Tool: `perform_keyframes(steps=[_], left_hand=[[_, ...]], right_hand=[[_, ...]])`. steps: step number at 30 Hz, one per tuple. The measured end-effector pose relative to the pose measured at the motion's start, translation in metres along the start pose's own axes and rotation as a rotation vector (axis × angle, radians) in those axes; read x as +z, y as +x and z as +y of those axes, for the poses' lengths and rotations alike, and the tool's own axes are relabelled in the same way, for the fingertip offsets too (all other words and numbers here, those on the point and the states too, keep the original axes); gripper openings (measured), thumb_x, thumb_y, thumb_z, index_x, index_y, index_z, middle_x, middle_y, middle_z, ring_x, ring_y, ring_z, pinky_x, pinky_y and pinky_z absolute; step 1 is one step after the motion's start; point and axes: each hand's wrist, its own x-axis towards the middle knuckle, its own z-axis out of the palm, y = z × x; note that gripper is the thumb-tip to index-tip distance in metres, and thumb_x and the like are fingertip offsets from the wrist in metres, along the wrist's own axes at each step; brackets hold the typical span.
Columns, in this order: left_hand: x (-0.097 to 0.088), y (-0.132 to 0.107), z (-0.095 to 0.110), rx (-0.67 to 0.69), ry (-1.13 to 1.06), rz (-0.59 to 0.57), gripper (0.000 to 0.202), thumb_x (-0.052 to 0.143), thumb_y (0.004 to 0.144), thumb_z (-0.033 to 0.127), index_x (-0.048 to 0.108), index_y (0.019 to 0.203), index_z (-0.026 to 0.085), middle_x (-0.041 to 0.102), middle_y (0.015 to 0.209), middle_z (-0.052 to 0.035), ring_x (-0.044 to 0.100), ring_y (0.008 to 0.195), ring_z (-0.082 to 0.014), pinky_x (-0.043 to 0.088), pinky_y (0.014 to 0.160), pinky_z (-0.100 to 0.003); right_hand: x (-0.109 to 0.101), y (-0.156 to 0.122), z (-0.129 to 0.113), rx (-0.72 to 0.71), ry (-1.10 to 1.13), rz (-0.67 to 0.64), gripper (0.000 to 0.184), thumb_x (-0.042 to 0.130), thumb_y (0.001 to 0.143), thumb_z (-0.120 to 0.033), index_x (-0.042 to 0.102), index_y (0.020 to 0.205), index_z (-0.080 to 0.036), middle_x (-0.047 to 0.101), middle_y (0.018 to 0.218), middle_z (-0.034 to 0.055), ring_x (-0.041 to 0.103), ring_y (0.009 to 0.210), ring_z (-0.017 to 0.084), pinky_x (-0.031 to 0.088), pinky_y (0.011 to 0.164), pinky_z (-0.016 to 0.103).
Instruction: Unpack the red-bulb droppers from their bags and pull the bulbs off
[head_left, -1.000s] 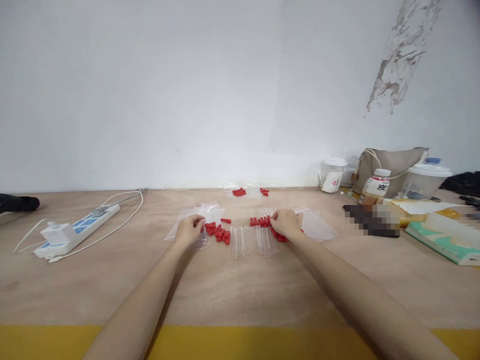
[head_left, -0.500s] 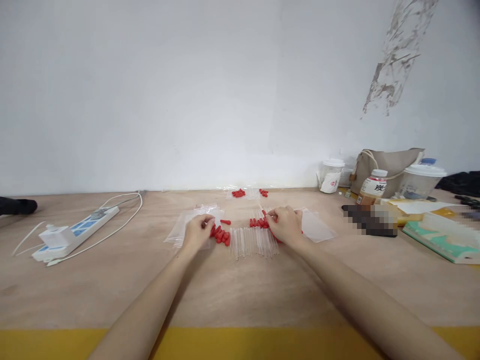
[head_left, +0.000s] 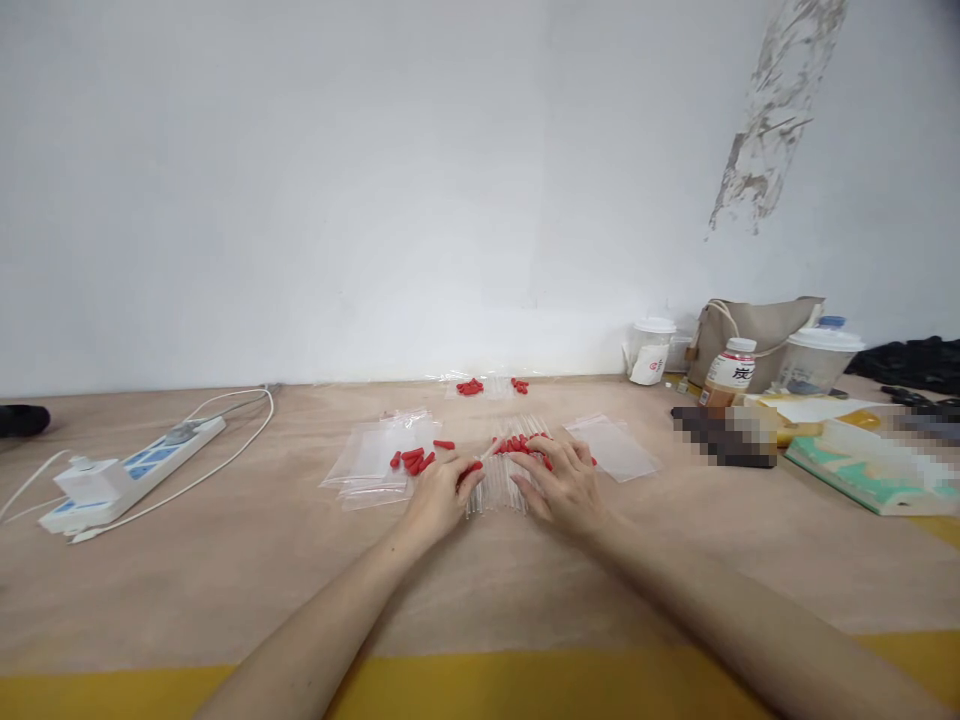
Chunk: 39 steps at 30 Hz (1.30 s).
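A row of thin clear tubes lies side by side on the table, with red rubber bulbs at their far ends. My left hand is at the row's left side, its thumb and forefinger closed on a red rubber bulb that shows at the fingertips. Over the right side rests my right hand, open, its thumb and fingers apart and touching the tubes or bulbs; its palm side is hidden. Loose red bulbs lie left of the row, partly on clear plastic bags.
More plastic bags lie at the right. Near the wall sits another bag with red bulbs. A power strip with a white cable is on the left. A cup, bottle, grey bag and green-and-white block stand right.
My left hand has moved right, from the loose bulbs to the tubes, with a bulb in its fingers. My right hand has opened from a pinch and spread over the row.
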Motion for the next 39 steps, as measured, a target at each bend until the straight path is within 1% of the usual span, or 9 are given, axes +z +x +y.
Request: perform_keyframes(steps=[3,6,9,12,19,23,27,33,39], left_hand=[[-0.002,-0.005,-0.003,0.216,0.328,0.015,0.019,0.049,0.081,0.031,0.064,0.080,0.020,0.055,0.079,-0.0039,0.050,0.075,-0.0159,0.037,0.068,-0.028],[0.004,-0.011,0.001,0.319,0.448,0.042,0.018,0.048,0.082,0.031,0.064,0.082,0.022,0.056,0.080,-0.0042,0.048,0.076,-0.0167,0.034,0.068,-0.029],[0.008,-0.019,0.004,0.403,0.492,0.088,0.020,0.046,0.083,0.033,0.064,0.084,0.023,0.057,0.078,-0.0042,0.047,0.076,-0.0172,0.031,0.067,-0.030],[0.005,-0.027,-0.001,0.505,0.507,0.100,0.019,0.047,0.083,0.033,0.063,0.084,0.022,0.058,0.077,-0.0037,0.047,0.075,-0.0164,0.031,0.069,-0.031],[-0.002,-0.035,-0.011,0.751,0.511,0.204,0.010,0.053,0.080,0.024,0.059,0.074,0.018,0.060,0.069,-0.0003,0.046,0.072,-0.0147,0.031,0.074,-0.034],[-0.004,-0.038,-0.011,0.800,0.510,0.207,0.009,0.052,0.079,0.016,0.058,0.072,0.018,0.060,0.066,0.0007,0.046,0.071,-0.0144,0.032,0.074,-0.036],[-0.016,-0.040,-0.023,0.700,0.445,0.220,0.014,0.047,0.080,0.012,0.059,0.075,0.018,0.060,0.072,-0.0021,0.048,0.074,-0.0158,0.035,0.071,-0.035],[-0.031,-0.024,-0.039,0.188,0.154,0.331,0.018,0.045,0.083,0.024,0.062,0.086,0.020,0.051,0.079,-0.0028,0.052,0.074,-0.0137,0.044,0.065,-0.027],[-0.043,-0.003,-0.066,-0.086,0.183,0.454,0.028,0.042,0.078,0.022,0.061,0.098,0.016,0.050,0.083,-0.0060,0.054,0.079,-0.0172,0.046,0.072,-0.032]], right_hand=[[-0.002,-0.009,0.005,-0.041,-0.017,-0.058,0.031,0.046,0.083,-0.031,0.052,0.114,-0.029,0.056,0.114,0.0041,0.047,0.102,0.018,0.020,0.090,0.036],[0.002,-0.019,0.003,-0.046,0.046,-0.096,0.030,0.047,0.083,-0.033,0.053,0.113,-0.028,0.058,0.112,0.0042,0.046,0.103,0.019,0.016,0.094,0.040],[0.006,-0.024,0.000,-0.048,0.112,-0.103,0.023,0.046,0.085,-0.029,0.058,0.104,-0.027,0.065,0.084,0.0012,0.051,0.084,0.015,0.015,0.093,0.040],[0.007,-0.025,-0.001,-0.090,0.155,-0.120,0.019,0.046,0.084,-0.026,0.062,0.095,-0.029,0.060,0.059,-0.0030,0.047,0.069,0.012,0.016,0.089,0.039],[0.001,-0.024,-0.004,-0.207,0.210,-0.124,0.016,0.047,0.083,-0.025,0.062,0.078,-0.024,0.057,0.055,-0.0035,0.039,0.062,0.011,0.019,0.078,0.034],[0.000,-0.026,-0.001,-0.228,0.205,-0.139,0.015,0.048,0.082,-0.024,0.062,0.077,-0.023,0.056,0.054,-0.0041,0.041,0.063,0.011,0.019,0.078,0.034],[-0.004,-0.032,0.015,-0.109,0.196,-0.106,0.016,0.047,0.082,-0.023,0.063,0.078,-0.023,0.056,0.054,-0.0034,0.042,0.063,0.011,0.019,0.078,0.033],[-0.003,-0.029,0.024,0.128,0.158,-0.124,0.020,0.047,0.084,-0.031,0.066,0.080,-0.025,0.062,0.058,-0.0018,0.046,0.061,0.010,0.019,0.077,0.032],[0.001,-0.002,0.015,0.234,0.070,-0.201,0.026,0.038,0.087,-0.023,0.061,0.101,-0.024,0.067,0.078,0.0031,0.053,0.073,0.013,0.020,0.074,0.031]])
